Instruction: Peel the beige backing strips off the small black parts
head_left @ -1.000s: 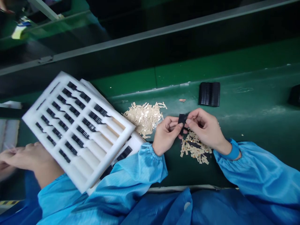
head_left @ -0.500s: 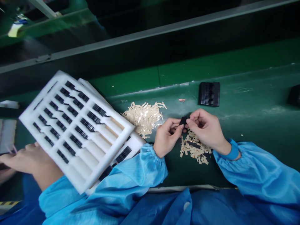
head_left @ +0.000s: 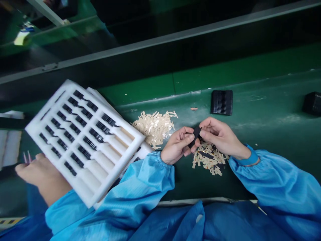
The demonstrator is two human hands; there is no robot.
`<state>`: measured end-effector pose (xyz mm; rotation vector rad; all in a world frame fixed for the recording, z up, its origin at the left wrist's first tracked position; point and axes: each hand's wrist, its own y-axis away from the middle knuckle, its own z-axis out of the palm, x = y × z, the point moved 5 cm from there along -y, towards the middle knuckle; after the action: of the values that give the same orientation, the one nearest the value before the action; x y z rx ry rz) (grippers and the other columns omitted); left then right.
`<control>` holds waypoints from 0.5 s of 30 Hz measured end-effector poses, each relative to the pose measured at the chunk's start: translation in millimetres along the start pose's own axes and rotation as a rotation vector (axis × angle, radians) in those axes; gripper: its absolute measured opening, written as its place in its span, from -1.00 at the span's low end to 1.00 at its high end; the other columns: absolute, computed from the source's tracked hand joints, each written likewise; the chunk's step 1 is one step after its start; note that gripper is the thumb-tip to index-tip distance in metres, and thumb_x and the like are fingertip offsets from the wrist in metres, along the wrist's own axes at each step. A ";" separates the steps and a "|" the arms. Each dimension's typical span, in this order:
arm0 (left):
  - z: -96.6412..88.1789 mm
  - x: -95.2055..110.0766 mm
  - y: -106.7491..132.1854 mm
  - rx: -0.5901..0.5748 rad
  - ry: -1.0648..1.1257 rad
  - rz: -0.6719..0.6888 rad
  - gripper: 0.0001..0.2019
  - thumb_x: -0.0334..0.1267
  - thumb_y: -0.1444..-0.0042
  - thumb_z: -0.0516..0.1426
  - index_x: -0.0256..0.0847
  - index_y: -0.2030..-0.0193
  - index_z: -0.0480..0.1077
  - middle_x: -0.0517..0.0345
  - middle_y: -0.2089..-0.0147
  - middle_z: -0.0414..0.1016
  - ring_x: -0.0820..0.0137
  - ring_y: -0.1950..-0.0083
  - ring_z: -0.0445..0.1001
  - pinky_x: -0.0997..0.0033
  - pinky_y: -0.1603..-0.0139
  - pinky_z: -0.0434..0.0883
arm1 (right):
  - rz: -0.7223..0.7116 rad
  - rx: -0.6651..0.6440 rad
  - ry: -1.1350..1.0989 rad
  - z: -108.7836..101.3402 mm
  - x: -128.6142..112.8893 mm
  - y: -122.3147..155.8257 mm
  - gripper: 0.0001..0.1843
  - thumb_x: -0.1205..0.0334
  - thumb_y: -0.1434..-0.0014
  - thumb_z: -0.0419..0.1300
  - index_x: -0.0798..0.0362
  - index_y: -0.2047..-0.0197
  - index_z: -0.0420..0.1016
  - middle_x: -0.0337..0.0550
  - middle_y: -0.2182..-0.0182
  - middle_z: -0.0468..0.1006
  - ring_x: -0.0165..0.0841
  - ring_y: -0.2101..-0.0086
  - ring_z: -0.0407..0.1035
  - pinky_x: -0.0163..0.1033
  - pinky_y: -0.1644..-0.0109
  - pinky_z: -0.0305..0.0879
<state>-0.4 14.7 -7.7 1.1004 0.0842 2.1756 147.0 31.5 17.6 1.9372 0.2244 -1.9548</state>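
Between my hands is a small black flat piece [head_left: 194, 136], tilted above the green bench. My left hand [head_left: 177, 144] pinches it, thumb laid over its face. The fingertips of my right hand [head_left: 214, 134] are closed at its upper right end; whether they grip the piece itself or something tiny on it, I cannot make out. Just below my hands lies a loose pile of small cream strips [head_left: 209, 159] with some dark bits among them. A larger heap of cream strips [head_left: 155, 127] is to the left of my left hand.
Stacked white foam trays [head_left: 82, 180] holding rows of black parts stand at the left. A ribbed black block [head_left: 222, 102] sits beyond my right hand, another black block [head_left: 313, 103] at the far right. A co-worker's hand [head_left: 37, 172] is at the left edge.
The black piece has turned to a steeper slant and shows more of its face. My left hand has shifted slightly left and opened its grip angle. The co-worker's hand has moved right.
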 end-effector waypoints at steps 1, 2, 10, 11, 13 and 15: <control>-0.3 -0.3 -0.5 0.000 0.020 0.001 -0.65 -0.09 -0.15 0.32 -0.20 0.11 0.30 0.21 0.42 0.51 0.57 0.54 0.39 0.68 0.69 0.13 | -0.017 0.008 0.012 1.5 0.3 0.7 -0.73 0.02 -0.31 0.25 0.02 0.14 0.36 -0.30 0.42 0.44 -0.49 0.51 0.31 -0.34 0.46 0.22; -0.6 -0.5 -0.8 0.002 0.033 0.002 -0.65 -0.09 -0.14 0.33 -0.20 0.12 0.29 0.21 0.42 0.51 0.57 0.54 0.39 0.68 0.69 0.13 | -0.032 0.025 0.024 2.8 0.8 1.3 -0.74 0.03 -0.30 0.26 0.02 0.13 0.36 -0.30 0.41 0.43 -0.49 0.50 0.31 -0.34 0.44 0.23; 0.5 2.3 -1.5 0.024 0.077 -0.028 -0.68 -0.12 -0.13 0.33 -0.22 0.17 0.33 0.23 0.42 0.48 0.63 0.60 0.27 0.68 0.73 0.04 | -0.047 0.045 0.125 1.8 -3.4 -1.1 -0.86 0.16 -0.29 0.23 0.02 0.18 0.36 -0.34 0.49 0.38 -0.46 0.52 0.24 -0.32 0.46 0.20; 0.2 2.7 -1.5 0.029 0.078 -0.030 -0.69 -0.12 -0.14 0.32 -0.22 0.16 0.33 0.23 0.42 0.48 0.63 0.61 0.25 0.68 0.74 0.03 | -0.067 0.078 0.153 -2.6 -6.0 -1.3 -0.88 0.18 -0.29 0.22 0.02 0.18 0.39 -0.33 0.48 0.38 -0.46 0.51 0.24 -0.32 0.46 0.19; -0.4 2.6 -1.3 0.035 0.079 -0.037 -0.70 -0.14 -0.15 0.32 -0.22 0.14 0.34 0.23 0.43 0.48 0.63 0.62 0.24 0.68 0.74 0.02 | -0.113 0.149 0.198 -11.0 -10.3 -1.0 -0.90 0.19 -0.30 0.22 0.03 0.19 0.43 -0.30 0.45 0.38 -0.46 0.49 0.24 -0.31 0.44 0.19; -1.0 2.1 -1.2 0.036 0.077 -0.037 -0.72 -0.16 -0.16 0.31 -0.24 0.14 0.34 0.23 0.43 0.48 0.64 0.63 0.23 0.68 0.73 0.03 | -0.153 0.171 0.218 -14.7 -12.2 -0.2 -0.90 0.19 -0.30 0.24 0.03 0.20 0.44 -0.27 0.41 0.38 -0.45 0.46 0.25 -0.29 0.42 0.19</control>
<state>-1.3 17.2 -7.3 1.0270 0.1777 2.1905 160.3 39.0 29.0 2.3092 0.2799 -1.9078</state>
